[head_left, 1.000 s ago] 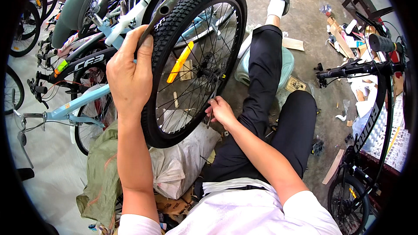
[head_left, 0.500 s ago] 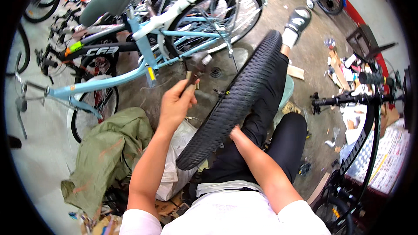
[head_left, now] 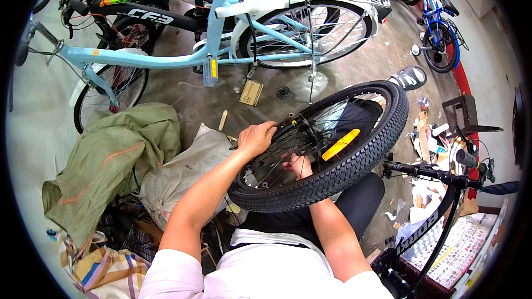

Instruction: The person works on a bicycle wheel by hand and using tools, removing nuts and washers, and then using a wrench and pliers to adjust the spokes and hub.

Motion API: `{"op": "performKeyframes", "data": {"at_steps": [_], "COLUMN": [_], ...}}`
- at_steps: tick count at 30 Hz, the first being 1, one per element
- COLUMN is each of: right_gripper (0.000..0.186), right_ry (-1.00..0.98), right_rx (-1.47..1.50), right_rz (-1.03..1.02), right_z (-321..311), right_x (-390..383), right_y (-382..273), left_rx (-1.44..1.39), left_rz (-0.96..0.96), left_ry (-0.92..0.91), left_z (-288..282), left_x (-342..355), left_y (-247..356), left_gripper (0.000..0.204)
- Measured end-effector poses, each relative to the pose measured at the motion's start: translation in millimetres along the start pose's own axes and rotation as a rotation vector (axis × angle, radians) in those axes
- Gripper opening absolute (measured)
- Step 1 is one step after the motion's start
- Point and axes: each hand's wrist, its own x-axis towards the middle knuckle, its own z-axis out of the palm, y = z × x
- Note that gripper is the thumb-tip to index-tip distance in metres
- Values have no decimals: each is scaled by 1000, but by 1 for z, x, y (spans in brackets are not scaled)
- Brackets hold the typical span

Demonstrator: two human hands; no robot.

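A bicycle wheel (head_left: 396, 133) with a black knobbly tyre and an orange reflector (head_left: 341, 144) lies tilted over my thighs, its spokes and hub facing up. My left hand (head_left: 257, 138) is closed at the wheel's left rim. A short grey end sticks out beside its wrist side, seemingly the dark hand tool seen there earlier; the rest is hidden by my fingers. My right forearm passes under the near side of the tyre. Through the spokes, my right hand (head_left: 299, 164) shows below the hub with its fingers curled, holding the wheel from beneath.
A light blue bicycle (head_left: 138, 61) stands across the far side, with other bikes behind it. Left of me lie a green cloth (head_left: 119, 160) and a whitish sack (head_left: 185, 171). A small box (head_left: 251, 93) is on the floor. On the right are a black bicycle (head_left: 426, 171) and scattered scraps.
The wheel has tipped from nearly edge-on to flatter, baring its spokes and reflector. My left hand has come down and right to the rim. My view has shifted.
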Motion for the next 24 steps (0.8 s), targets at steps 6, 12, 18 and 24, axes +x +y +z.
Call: {"op": "performKeyframes", "data": {"at_steps": [6,12,18,24], "right_gripper": [34,40,34,32], "right_ry": [46,86,82,106], "right_rx": [71,-54,60,93], "right_rz": [-32,-78,-17,-2], "right_z": [1,3,8,7], "right_x": [-9,-2,-3,3], "right_y": [-8,1,-4,1], "left_rx": [27,-6,142,167], "left_rz": [186,387,453,467], "left_ry": [73,101,4,19], "left_z": [8,34,48,56], "left_x": [10,24,48,54], "left_y": [-9,-21,-30,-32], "left_gripper": [30,25,25,24]}}
